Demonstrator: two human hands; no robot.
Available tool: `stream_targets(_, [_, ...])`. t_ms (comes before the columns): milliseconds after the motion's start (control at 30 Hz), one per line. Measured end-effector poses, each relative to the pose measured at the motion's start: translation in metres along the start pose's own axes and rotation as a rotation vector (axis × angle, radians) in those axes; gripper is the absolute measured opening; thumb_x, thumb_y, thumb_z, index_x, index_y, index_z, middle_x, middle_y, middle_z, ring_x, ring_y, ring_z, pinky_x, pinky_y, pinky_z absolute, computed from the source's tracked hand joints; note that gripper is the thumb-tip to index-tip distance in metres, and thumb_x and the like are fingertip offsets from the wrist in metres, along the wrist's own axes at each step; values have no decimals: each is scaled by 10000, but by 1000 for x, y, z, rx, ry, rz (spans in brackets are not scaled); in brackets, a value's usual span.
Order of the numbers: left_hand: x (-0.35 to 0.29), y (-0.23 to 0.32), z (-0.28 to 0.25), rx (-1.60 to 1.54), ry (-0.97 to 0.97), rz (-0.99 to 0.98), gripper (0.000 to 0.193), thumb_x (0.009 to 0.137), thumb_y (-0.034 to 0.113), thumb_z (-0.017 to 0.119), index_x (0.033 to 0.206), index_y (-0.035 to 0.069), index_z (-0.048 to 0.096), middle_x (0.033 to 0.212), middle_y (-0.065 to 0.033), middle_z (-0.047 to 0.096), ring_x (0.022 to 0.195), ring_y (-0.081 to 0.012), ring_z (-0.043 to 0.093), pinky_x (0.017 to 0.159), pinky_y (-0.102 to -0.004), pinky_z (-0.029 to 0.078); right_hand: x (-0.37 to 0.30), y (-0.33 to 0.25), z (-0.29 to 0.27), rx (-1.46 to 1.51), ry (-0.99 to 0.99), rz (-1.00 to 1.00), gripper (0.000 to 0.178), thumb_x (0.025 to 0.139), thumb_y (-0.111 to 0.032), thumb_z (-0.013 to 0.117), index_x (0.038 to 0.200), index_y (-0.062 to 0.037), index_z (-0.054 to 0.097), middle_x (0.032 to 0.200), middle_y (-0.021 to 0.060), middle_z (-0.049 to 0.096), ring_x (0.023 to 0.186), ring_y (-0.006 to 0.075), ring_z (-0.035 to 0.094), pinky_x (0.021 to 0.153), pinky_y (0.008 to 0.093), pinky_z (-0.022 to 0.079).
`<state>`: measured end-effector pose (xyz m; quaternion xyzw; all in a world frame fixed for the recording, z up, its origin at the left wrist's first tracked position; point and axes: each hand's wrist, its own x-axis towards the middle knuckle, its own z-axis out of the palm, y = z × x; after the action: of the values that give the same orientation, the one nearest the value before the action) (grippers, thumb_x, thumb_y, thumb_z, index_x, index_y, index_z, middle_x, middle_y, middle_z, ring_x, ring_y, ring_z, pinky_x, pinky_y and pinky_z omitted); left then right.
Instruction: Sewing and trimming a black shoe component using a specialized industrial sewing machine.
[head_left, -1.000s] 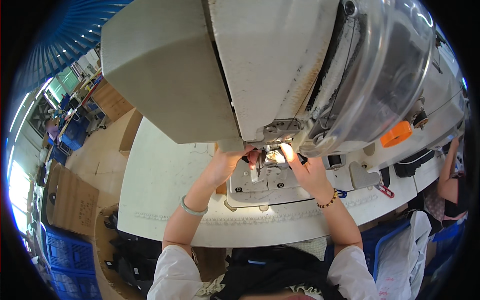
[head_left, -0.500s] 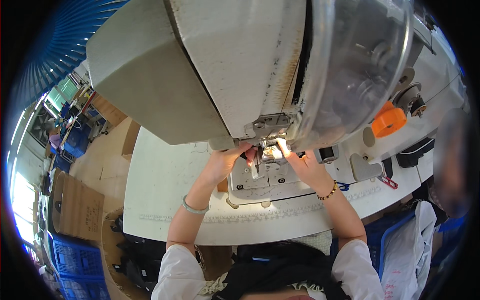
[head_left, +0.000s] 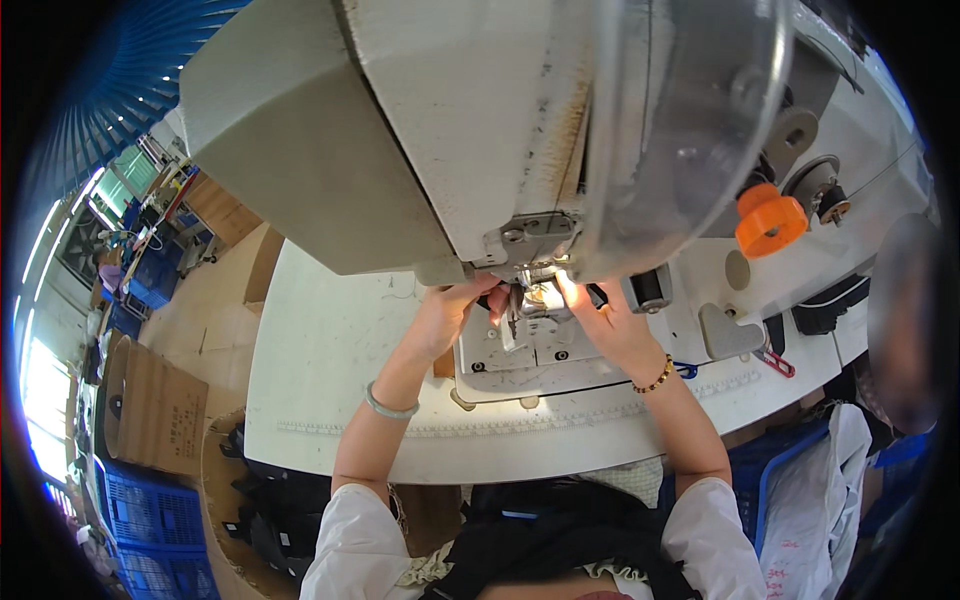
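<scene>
In front of me stands a large grey-white sewing machine (head_left: 500,110), its needle area lit at the front. My left hand (head_left: 452,312) is at the left of the metal presser clamp (head_left: 541,298), fingers closed round a dark bit of cloth (head_left: 484,301). My right hand (head_left: 612,325) is on the clamp's other side, index finger stretched toward the needle area. More dark cloth shows among its fingers. Most of the cloth is hidden by my hands and the clamp. A clear plastic guard (head_left: 680,130) covers the machine's right side.
The white table (head_left: 330,385) has a ruler strip (head_left: 480,430) along its front edge. An orange knob (head_left: 770,220), a red-handled cutter (head_left: 775,363) and small blue-handled snips (head_left: 686,370) are to the right. Black pieces fill a carton (head_left: 215,480) at left; blue crates (head_left: 155,515) stand beside it.
The view has shifted slightly, so the machine and orange knob appear a little displaced. Both hands stay at the clamp, with more dark cloth showing by the right fingers.
</scene>
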<state>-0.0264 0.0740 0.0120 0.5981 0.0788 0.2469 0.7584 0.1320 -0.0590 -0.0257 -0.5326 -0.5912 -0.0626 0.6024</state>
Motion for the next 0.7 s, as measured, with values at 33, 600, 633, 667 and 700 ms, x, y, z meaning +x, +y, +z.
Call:
stream_targets(33, [0, 0, 0, 4, -9, 21, 156, 857, 104, 474, 782, -17, 538, 644, -67, 521, 565, -158, 470, 544, -278, 387, 0, 0, -1, -33, -33, 17, 234, 675, -51, 611, 892, 14, 550, 835, 131, 461, 700, 219, 482, 587, 298, 414])
stream_targets(600, [-90, 64, -28, 196, 671, 436, 171, 815, 77, 542, 763, -85, 561, 686, -158, 580, 519, -226, 539, 482, -285, 422, -3, -68, 14, -135, -176, -521, 273, 723, -41, 616, 980, 23, 551, 914, 122, 552, 819, 292, 535, 723, 357, 450])
stream_targets(633, [-107, 71, -23, 295, 693, 423, 183, 817, 80, 541, 767, -95, 560, 681, -157, 582, 507, -225, 539, 473, -280, 421, 0, -86, 31, -153, -211, -502, 332, 710, -66, 638, 1016, 20, 543, 933, 112, 553, 830, 293, 536, 733, 359, 451])
stream_targets(667, [-121, 80, -15, 318, 716, 361, 203, 831, 95, 523, 792, -100, 565, 657, -145, 582, 484, -225, 542, 468, -278, 422, 6, -100, 41, -129, -214, -504, 332, 710, -66, 638, 1016, 20, 543, 933, 112, 553, 830, 293, 536, 733, 359, 451])
stream_targets(700, [-134, 88, -5, 329, 734, 357, 203, 831, 95, 523, 792, -100, 565, 657, -145, 582, 484, -225, 542, 468, -278, 422, 15, -112, 48, -109, -224, -429, 384, 700, -82, 651, 1050, 16, 529, 958, 113, 551, 841, 285, 542, 726, 353, 457])
